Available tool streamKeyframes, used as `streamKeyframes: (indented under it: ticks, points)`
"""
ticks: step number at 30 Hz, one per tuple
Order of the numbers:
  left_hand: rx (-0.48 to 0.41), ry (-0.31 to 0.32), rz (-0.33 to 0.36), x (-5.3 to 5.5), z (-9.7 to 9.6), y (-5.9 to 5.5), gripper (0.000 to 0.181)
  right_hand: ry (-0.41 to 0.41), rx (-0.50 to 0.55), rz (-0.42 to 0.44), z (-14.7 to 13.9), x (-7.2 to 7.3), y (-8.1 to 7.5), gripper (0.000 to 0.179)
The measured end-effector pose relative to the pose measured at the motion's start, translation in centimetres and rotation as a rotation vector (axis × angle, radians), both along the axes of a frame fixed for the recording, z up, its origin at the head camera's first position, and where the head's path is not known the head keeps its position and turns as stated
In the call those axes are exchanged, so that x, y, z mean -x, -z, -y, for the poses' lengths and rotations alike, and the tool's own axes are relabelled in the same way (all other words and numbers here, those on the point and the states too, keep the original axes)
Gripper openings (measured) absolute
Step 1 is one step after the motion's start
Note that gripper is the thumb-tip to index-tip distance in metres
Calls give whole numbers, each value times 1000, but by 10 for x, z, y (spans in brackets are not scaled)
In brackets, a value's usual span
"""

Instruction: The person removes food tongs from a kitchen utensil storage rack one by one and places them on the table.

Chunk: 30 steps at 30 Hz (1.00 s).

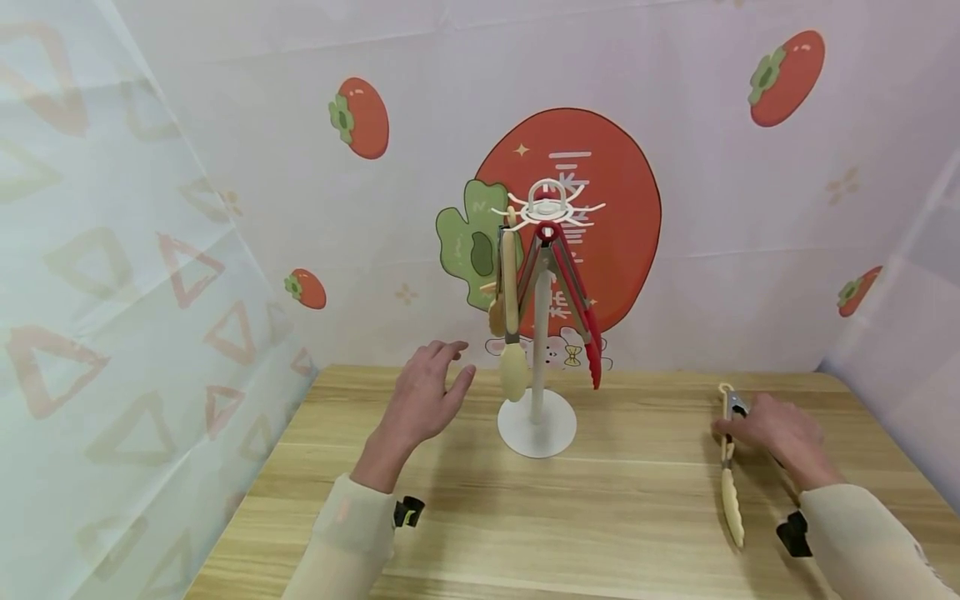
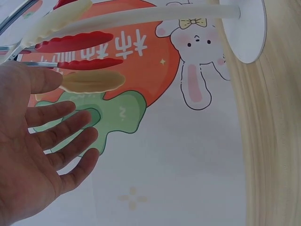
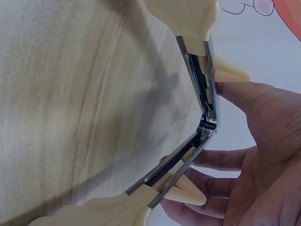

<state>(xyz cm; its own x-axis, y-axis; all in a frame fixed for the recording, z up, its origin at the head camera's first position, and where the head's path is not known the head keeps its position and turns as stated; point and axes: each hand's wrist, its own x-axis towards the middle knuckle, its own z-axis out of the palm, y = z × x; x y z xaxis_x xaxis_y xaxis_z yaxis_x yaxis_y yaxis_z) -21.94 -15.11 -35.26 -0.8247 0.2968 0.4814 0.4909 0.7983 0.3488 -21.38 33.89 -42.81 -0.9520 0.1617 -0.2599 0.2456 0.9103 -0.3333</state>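
Observation:
My right hand point(image 1: 783, 433) grips a pair of cream-tipped tongs point(image 1: 732, 508) above the right side of the table. In the right wrist view the tongs point(image 3: 187, 155) are spread wide, thumb against one arm and fingers around the other. A white stand point(image 1: 539, 350) with hooks on top rises mid-table. Red-tipped tongs point(image 1: 594, 350) hang from its front, next to cream tongs point(image 1: 513, 371) and tan tongs point(image 1: 496, 318) on its left. Left of these, my left hand point(image 1: 427, 392) hovers with fingers extended, holding nothing; the left wrist view shows its palm point(image 2: 23, 165).
The stand's round white base point(image 1: 558, 433) rests on the wood-grain table point(image 1: 637, 517). Behind it hangs a pale backdrop point(image 1: 720, 208) printed with persimmons, and similar sheets close off both sides. A dark band sits at each wrist.

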Motion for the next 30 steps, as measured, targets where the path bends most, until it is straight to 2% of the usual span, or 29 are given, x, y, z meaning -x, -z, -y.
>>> streamKeyframes:
  ticks: [10,22,30]
  points:
    - [-20,30,-66,6,-4,-11,36,21,-38,28,-3,3,9,62]
    - [-43,35,-71,10,-10,-21,37,27,-55,19,-1,1,13,62]
    - [-68,53,-105,13,-14,-29,37,30,-74,-1,-1,2,16,62]
